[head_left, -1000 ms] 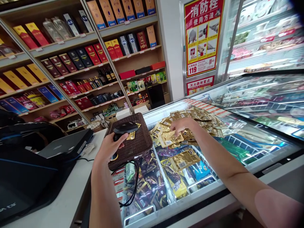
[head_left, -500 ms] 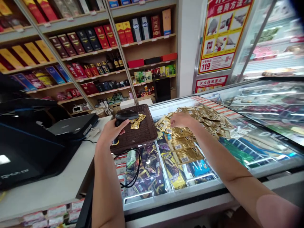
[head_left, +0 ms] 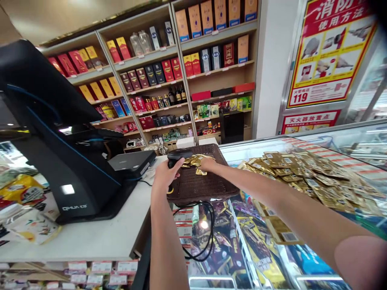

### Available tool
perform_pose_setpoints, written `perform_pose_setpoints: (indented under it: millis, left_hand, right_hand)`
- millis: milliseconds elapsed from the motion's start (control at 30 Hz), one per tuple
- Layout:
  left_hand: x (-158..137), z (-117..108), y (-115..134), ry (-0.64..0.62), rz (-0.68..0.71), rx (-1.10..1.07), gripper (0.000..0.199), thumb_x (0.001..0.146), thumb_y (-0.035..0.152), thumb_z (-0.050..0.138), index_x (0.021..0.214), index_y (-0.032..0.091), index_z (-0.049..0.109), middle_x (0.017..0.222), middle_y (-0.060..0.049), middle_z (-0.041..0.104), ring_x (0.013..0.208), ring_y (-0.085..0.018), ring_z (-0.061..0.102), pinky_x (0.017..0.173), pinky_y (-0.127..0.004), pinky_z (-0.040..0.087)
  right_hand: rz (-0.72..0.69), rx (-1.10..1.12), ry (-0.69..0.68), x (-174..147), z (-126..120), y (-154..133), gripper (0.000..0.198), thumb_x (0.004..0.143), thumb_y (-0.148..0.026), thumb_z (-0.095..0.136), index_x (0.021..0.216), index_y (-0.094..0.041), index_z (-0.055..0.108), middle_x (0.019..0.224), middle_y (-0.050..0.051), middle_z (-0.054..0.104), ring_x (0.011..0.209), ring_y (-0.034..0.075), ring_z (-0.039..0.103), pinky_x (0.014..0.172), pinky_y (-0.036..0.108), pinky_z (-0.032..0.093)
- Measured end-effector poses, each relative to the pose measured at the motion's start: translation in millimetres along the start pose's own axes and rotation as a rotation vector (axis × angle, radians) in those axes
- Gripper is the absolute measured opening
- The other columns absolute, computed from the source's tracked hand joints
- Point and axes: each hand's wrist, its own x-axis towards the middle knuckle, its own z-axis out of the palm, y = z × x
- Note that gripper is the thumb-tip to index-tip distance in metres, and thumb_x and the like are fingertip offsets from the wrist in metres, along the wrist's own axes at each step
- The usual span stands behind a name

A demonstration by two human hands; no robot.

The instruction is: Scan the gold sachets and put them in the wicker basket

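My left hand [head_left: 165,174] is wrapped round the handle of a black barcode scanner [head_left: 179,153], held over the left side of a brown woven basket [head_left: 208,187]. My right hand [head_left: 208,164] reaches into that basket, its fingers closed on gold sachets [head_left: 196,160] near the scanner's head; how many it grips is hidden. One small gold sachet [head_left: 200,172] lies just below those fingers. A wide heap of flat gold sachets [head_left: 302,177] covers the glass freezer top, to the right of the basket and beyond my right forearm.
At the left a white counter [head_left: 99,237] carries a black till screen [head_left: 69,161] and a closed grey-black device [head_left: 133,161]. A black cable [head_left: 208,245] loops below the basket. Wrapped ice creams [head_left: 220,249] show through the freezer glass. Shelves of boxed bottles [head_left: 159,74] stand behind.
My right hand has gone left from the sachet heap into the basket, where more gold shows now. My left hand keeps the scanner over the basket. The view has turned left and up.
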Motion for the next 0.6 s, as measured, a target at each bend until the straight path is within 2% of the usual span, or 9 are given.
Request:
perform_pose_setpoints:
  millis: [133, 267, 333, 433, 533, 600]
  left_hand:
    - [-4.4, -0.2, 1.0, 0.015, 0.011, -0.011, 0.049, 0.065, 0.064, 0.069, 0.08, 0.017, 0.064, 0.066, -0.002, 0.062, 0.053, -0.014, 0.061, 0.05, -0.023, 0.05]
    - [-6.4, 1.7, 1.2, -0.016, 0.05, -0.007, 0.05, 0.066, 0.064, 0.068, 0.081, 0.017, 0.065, 0.068, -0.003, 0.064, 0.053, -0.013, 0.061, 0.05, -0.022, 0.049]
    - [-6.5, 2.4, 1.6, -0.02, 0.05, -0.003, 0.05, 0.066, 0.065, 0.068, 0.081, 0.017, 0.065, 0.067, -0.003, 0.064, 0.053, -0.014, 0.061, 0.05, -0.022, 0.049]
    - [-6.4, 3.7, 4.0, -0.018, 0.038, 0.014, 0.051, 0.065, 0.066, 0.068, 0.08, 0.017, 0.065, 0.063, -0.002, 0.064, 0.053, -0.014, 0.061, 0.05, -0.023, 0.048]
    - [-5.3, 6.6, 7.6, -0.015, 0.056, 0.048, 0.052, 0.065, 0.067, 0.067, 0.078, 0.017, 0.065, 0.06, -0.002, 0.063, 0.053, -0.015, 0.061, 0.048, -0.023, 0.045]
    - [-4.3, 10.2, 10.4, -0.023, 0.068, 0.067, 0.053, 0.064, 0.068, 0.067, 0.079, 0.017, 0.065, 0.061, -0.002, 0.064, 0.053, -0.016, 0.061, 0.048, -0.023, 0.044]
  right_hand:
    - [0.051, -0.017, 0.092, 18.2, 27.9, -15.9, 0.056, 0.077, -0.037, 0.071, 0.124, -0.009, 0.063, 0.135, 0.025, 0.052, 0.124, 0.038, 0.05, 0.095, 0.043, 0.045]
    - [-0.024, -0.013, 0.144, 20.7, 39.4, -14.3, 0.034, 0.085, -0.024, 0.063, 0.115, -0.01, 0.069, 0.136, 0.024, 0.051, 0.126, 0.036, 0.049, 0.1, 0.043, 0.04]
    - [-0.065, 0.013, 0.153, 20.7, 34.2, -9.0, 0.031, 0.087, -0.019, 0.058, 0.114, -0.01, 0.07, 0.128, 0.024, 0.058, 0.12, 0.033, 0.055, 0.097, 0.041, 0.042]
    - [-0.112, 0.082, 0.145, 17.8, 12.3, 5.9, 0.027, 0.088, -0.019, 0.057, 0.107, -0.008, 0.073, 0.111, 0.023, 0.068, 0.102, 0.029, 0.065, 0.087, 0.034, 0.046]
    - [-0.17, 0.152, 0.177, 1.3, -14.1, 33.2, 0.027, 0.092, -0.025, 0.053, 0.103, -0.015, 0.076, 0.105, 0.013, 0.073, 0.096, 0.023, 0.067, 0.083, 0.027, 0.046]
    - [-0.238, 0.285, 0.246, -20.4, -25.2, 57.0, 0.029, 0.092, -0.036, 0.053, 0.101, -0.021, 0.077, 0.103, 0.006, 0.075, 0.094, 0.02, 0.068, 0.082, 0.025, 0.046]
